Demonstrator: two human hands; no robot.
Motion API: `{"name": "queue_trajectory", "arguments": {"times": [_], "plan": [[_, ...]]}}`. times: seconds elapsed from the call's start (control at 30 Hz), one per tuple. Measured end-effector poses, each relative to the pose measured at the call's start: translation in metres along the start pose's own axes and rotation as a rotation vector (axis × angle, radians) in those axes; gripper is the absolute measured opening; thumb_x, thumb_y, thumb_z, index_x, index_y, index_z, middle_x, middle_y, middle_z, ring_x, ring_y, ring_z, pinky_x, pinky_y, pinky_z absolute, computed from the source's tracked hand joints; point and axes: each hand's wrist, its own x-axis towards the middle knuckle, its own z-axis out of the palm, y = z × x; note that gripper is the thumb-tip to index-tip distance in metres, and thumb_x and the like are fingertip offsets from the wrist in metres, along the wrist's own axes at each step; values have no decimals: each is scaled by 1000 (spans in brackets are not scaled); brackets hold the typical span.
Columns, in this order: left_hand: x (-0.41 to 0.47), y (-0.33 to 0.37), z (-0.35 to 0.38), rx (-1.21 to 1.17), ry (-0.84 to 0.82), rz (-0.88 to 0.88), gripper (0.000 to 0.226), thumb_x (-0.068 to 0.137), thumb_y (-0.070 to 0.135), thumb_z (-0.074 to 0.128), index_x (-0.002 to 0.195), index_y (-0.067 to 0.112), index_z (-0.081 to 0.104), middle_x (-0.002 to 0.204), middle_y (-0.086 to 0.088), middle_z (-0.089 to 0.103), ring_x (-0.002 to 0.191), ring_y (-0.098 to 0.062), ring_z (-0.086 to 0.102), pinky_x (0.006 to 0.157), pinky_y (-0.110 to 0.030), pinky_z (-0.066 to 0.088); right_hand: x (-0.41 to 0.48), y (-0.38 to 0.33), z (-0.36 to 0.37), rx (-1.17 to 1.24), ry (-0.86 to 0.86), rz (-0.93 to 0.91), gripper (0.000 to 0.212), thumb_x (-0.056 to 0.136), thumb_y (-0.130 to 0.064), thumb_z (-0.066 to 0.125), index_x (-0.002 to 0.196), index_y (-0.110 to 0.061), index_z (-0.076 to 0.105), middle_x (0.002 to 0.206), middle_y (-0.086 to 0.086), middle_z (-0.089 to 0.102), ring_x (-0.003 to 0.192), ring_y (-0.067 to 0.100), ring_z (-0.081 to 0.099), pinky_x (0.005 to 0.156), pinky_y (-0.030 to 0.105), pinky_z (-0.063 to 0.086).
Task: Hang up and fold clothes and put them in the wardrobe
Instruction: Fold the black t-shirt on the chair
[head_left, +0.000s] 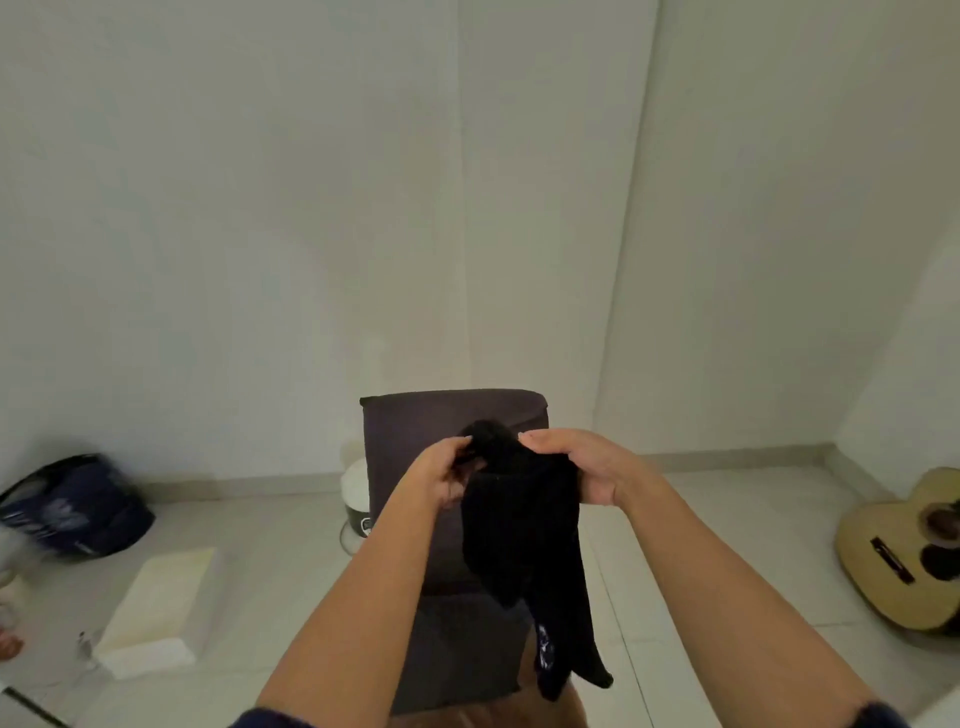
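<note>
Two hands, one black garment. Left hand (441, 470) and right hand (576, 465) each close their grip on the garment (524, 535) at its top; it hangs above one dark chair (415, 431). One guitar (904, 561) lies on the floor (270, 582).

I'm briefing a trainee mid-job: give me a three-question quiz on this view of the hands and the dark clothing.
1. True or false: both hands grip the black garment at its top edge.
2. What lies on the floor at the far right? A) guitar B) suitcase C) ladder
3. Fill in: the garment hangs in front of a dark ____.

Key:
1. True: left hand and right hand pinch it with their fingers.
2. A, the guitar.
3. Chair; the chair stands against the wall.
</note>
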Motion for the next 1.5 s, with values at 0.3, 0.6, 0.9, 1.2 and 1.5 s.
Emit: {"name": "queue_trajectory", "arguments": {"times": [0.3,0.6,0.9,1.2,1.5], "plan": [[-48,53,71,-160,-122,342,16,93,16,48,93,5,59,90,-13,64,84,-23,61,75,-35,51,-31,-18,-21,-379,141,-150,15,89,-27,63,80,-17,56,81,-2,58,78,10,60,77,27,46],[-81,82,80,323,-475,512,25,94,20,46,109,4,57,97,-11,60,88,-21,58,74,-30,49,-24,-47,-25,-663,639,-755,95,63,-19,85,142,-24,33,149,-3,26,136,12,23,110,30,21],[-84,80,51,287,-442,593,14,95,17,44,86,10,52,81,-2,56,75,-17,55,66,-28,45,-26,-53,-8,-535,389,-640,23,87,-19,63,74,-19,43,68,-4,50,64,13,46,61,24,36],[-69,22,19,617,-501,253,47,91,49,52,122,15,59,110,1,68,102,-17,65,88,-34,49,-32,-59,3,-323,501,-756,28,83,2,51,72,-18,35,68,-3,43,61,11,40,57,22,35],[-65,-3,36,876,-286,538,28,98,38,43,123,28,52,114,14,61,103,-2,56,80,-8,42,-49,-45,-20,-171,573,-669,19,81,-5,53,78,-19,40,75,0,45,67,14,44,61,26,36]]}}
